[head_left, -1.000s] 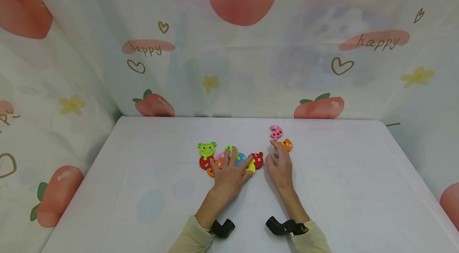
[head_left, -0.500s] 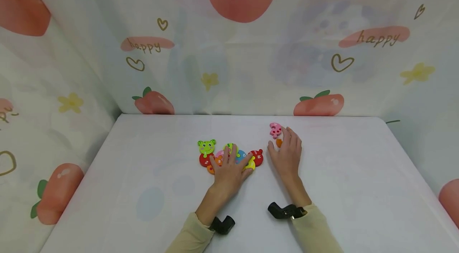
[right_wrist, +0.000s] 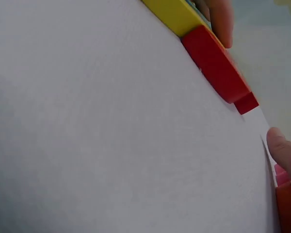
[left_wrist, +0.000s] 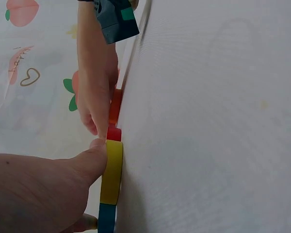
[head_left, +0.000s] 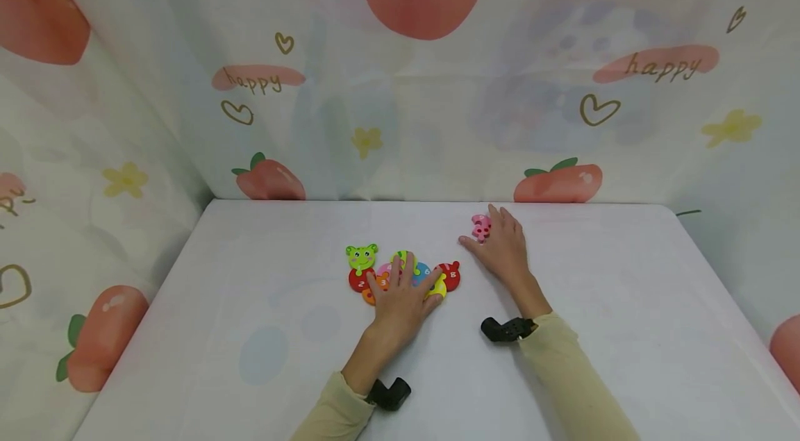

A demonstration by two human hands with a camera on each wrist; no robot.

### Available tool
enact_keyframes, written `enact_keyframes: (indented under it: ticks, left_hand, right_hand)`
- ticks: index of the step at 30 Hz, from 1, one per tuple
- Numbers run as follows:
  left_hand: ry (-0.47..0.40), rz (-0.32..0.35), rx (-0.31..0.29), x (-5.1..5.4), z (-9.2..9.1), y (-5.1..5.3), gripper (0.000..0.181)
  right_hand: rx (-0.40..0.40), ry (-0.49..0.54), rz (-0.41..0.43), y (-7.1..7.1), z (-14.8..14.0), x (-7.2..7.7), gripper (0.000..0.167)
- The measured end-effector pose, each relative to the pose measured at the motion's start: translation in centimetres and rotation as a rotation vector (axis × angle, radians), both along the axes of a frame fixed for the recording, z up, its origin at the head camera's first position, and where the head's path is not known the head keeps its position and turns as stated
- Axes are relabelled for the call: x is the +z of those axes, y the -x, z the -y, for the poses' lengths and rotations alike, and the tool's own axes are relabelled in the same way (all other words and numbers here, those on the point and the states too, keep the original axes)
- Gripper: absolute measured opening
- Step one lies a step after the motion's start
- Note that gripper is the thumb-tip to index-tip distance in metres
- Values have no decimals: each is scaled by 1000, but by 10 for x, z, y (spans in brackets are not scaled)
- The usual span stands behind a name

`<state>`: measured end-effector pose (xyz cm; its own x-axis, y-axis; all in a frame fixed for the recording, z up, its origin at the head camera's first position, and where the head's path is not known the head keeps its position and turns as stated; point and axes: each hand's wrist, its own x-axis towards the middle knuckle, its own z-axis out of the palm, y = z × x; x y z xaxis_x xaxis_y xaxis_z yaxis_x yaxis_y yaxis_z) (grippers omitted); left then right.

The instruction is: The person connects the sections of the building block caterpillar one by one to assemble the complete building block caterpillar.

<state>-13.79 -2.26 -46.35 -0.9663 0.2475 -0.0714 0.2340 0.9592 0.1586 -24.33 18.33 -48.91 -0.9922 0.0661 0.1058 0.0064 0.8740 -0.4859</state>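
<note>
A row of joined, numbered puzzle pieces lies on the table, with a green frog-like head piece (head_left: 362, 258) at its left end and a red piece (head_left: 448, 276) at its right. My left hand (head_left: 398, 298) rests on the row, fingers spread across it. In the left wrist view, its thumb touches the edge of a yellow piece (left_wrist: 111, 172). Farther back, my right hand (head_left: 505, 244) reaches over a pink dotted piece (head_left: 480, 227), thumb held apart from the fingers. An orange piece (right_wrist: 287, 208) beside the pink one shows in the right wrist view; the hand hides it from the head view.
Both wrists wear black cameras, the left camera (head_left: 389, 394) and the right camera (head_left: 505, 330). The white table (head_left: 625, 330) ends at a patterned cloth backdrop (head_left: 425, 107) behind and at the sides.
My right hand has moved back and slightly right, its fingers spreading over the orange piece and beside the pink one. My left hand has stayed in place on the row.
</note>
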Motion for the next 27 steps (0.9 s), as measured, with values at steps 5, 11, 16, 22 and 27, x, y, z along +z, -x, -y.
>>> enact_keyframes:
  ticks: [5, 11, 16, 22, 27]
  left_hand:
    - [-11, -9, -1, -1, 0, 1, 56]
    - [-17, 1, 0, -4, -2, 1, 55]
    - [-16, 7, 3, -6, -3, 0, 56]
    - [4, -4, 8, -5, -1, 1, 56]
    - [2, -5, 6, -4, -1, 2, 55]
  right_hand:
    - [27, 1, -89, 1, -3, 0, 63]
    - [101, 91, -218, -24, 6, 4, 49]
    - [283, 206, -250, -63, 20, 11, 51]
    - [314, 191, -201, -79, 25, 13, 46]
    - [319, 203, -166, -77, 23, 9, 44]
